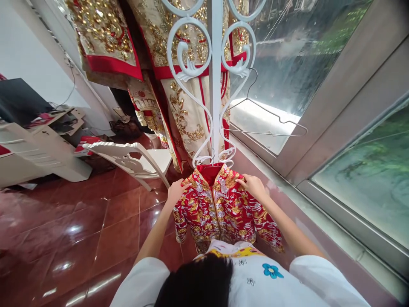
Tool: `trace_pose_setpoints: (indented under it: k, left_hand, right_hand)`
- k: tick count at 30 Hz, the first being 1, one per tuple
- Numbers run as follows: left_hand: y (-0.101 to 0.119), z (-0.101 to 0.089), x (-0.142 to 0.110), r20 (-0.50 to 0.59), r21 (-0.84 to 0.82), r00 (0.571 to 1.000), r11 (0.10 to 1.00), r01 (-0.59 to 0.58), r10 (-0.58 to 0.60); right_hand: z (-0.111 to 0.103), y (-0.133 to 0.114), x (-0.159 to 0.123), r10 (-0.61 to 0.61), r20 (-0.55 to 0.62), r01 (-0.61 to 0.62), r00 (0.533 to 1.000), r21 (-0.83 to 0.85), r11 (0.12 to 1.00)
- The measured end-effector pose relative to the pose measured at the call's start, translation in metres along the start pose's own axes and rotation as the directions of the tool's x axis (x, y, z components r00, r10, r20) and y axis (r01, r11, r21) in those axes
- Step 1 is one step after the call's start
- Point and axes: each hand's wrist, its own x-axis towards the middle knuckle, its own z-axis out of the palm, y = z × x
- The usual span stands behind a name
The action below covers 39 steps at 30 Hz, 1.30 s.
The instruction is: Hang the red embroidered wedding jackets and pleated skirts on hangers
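Observation:
A small red jacket [220, 209] with gold and silver embroidery hangs from the lower scrolls of a white metal garment stand [215, 85]. My left hand [177, 190] is closed on the jacket's left shoulder. At the right shoulder, my right hand [254, 185] grips the fabric. Both arms reach forward from below, and my own white printed shirt and dark hair fill the bottom of the view.
An empty wire hanger [271, 119] hangs on the stand's right side. Larger cream and red embroidered garments [179, 76] hang behind the stand. A white chair [134, 157] stands to the left on the glossy red tile floor [79, 230]. A window [303, 55] runs along the right.

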Motion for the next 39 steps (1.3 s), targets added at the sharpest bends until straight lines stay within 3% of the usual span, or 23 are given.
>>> trace_pose_setpoints:
  k: [9, 13, 16, 18, 19, 20, 21, 22, 23, 25, 27, 28, 30, 33, 37, 39]
  left_hand:
    - [-0.019, 0.045, 0.012, 0.011, -0.01, 1.0, 1.0, 0.019, -0.019]
    - [-0.023, 0.06, 0.017, -0.055, -0.038, 0.998, 0.999, -0.015, 0.013]
    - [-0.026, 0.064, 0.019, -0.089, -0.058, 0.994, 0.996, -0.065, 0.06]
    - [-0.028, 0.066, 0.019, -0.1, -0.065, 0.992, 0.994, -0.089, 0.083]
    - [-0.028, 0.067, 0.018, -0.105, -0.069, 0.991, 0.993, -0.094, 0.087]
    - [-0.029, 0.069, 0.018, -0.111, -0.074, 0.99, 0.993, -0.094, 0.085]
    - [-0.028, 0.07, 0.017, -0.117, -0.08, 0.99, 0.993, -0.088, 0.078]
    - [-0.028, 0.072, 0.017, -0.123, -0.087, 0.99, 0.993, -0.078, 0.067]
    - [-0.027, 0.073, 0.016, -0.129, -0.095, 0.99, 0.993, -0.063, 0.051]
    - [-0.024, 0.075, 0.013, -0.14, -0.114, 0.99, 0.993, -0.03, 0.013]
    - [-0.019, 0.075, 0.01, -0.144, -0.131, 0.989, 0.991, 0.015, -0.034]
    - [-0.015, 0.074, 0.009, -0.144, -0.143, 0.988, 0.989, 0.038, -0.059]
    - [-0.004, 0.066, 0.007, -0.167, -0.194, 0.983, 0.98, 0.045, -0.078]
    - [0.023, 0.04, 0.008, -0.326, -0.336, 0.945, 0.933, -0.13, 0.014]
    - [0.075, -0.026, 0.01, -0.574, -0.356, 0.787, 0.796, -0.489, 0.227]
    - [0.102, -0.064, 0.011, -0.641, -0.317, 0.705, 0.731, -0.604, 0.304]
  right_hand:
    - [0.053, 0.005, 0.021, -0.007, 0.02, 0.006, 1.0, 0.051, 0.999]
    - [0.05, -0.003, 0.03, -0.043, -0.024, 0.044, 0.999, 0.044, 0.998]
    - [0.015, -0.015, 0.032, -0.05, -0.11, 0.053, 0.993, 0.025, 0.998]
    - [-0.029, -0.018, 0.031, -0.005, -0.27, 0.004, 0.963, -0.001, 1.0]
    - [-0.056, -0.018, 0.032, 0.03, -0.482, -0.053, 0.875, -0.035, 0.998]
    - [-0.084, -0.015, 0.034, 0.055, -0.674, -0.128, 0.737, -0.059, 0.99]
    - [-0.112, -0.01, 0.037, 0.081, -0.792, -0.218, 0.605, -0.067, 0.974]
    - [-0.139, -0.004, 0.042, 0.079, -0.852, -0.288, 0.517, -0.085, 0.954]
    - [-0.163, 0.003, 0.049, 0.063, -0.872, -0.317, 0.485, -0.108, 0.942]
    - [-0.196, 0.017, 0.065, 0.111, -0.796, -0.299, 0.595, -0.091, 0.95]
    - [-0.21, 0.028, 0.079, 0.146, -0.65, -0.212, 0.746, -0.023, 0.977]
    - [-0.211, 0.031, 0.085, 0.153, -0.582, -0.175, 0.798, 0.02, 0.984]
    - [-0.207, 0.032, 0.091, 0.17, -0.508, -0.156, 0.844, 0.07, 0.985]
    - [-0.208, 0.027, 0.088, 0.18, -0.547, -0.218, 0.818, -0.005, 0.976]
    - [-0.245, 0.024, 0.068, 0.088, -0.695, -0.29, 0.713, -0.179, 0.94]
    - [-0.271, 0.034, 0.053, 0.049, -0.773, -0.268, 0.632, -0.159, 0.95]
